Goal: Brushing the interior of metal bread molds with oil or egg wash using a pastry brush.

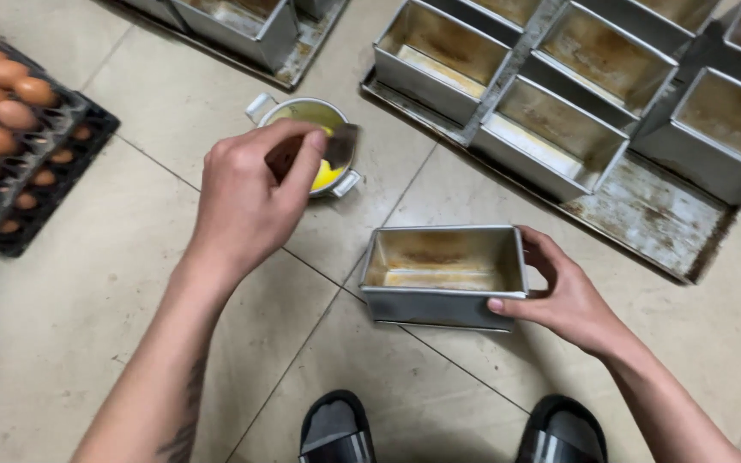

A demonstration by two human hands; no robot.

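1. On the tiled floor [87,291], my right hand [559,296] grips the loaf tin [443,274] by its end wall.
2. My left hand [246,193], fingers pinched on a brush [336,147], dips it into the small pot [315,116] of yellow grease.

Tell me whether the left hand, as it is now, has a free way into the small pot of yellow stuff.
Probably yes. The left hand hovers right beside the small pot, its tool already dipped in the yellow stuff. Nothing lies between them; the loaf tin held by the right hand sits off to the side.
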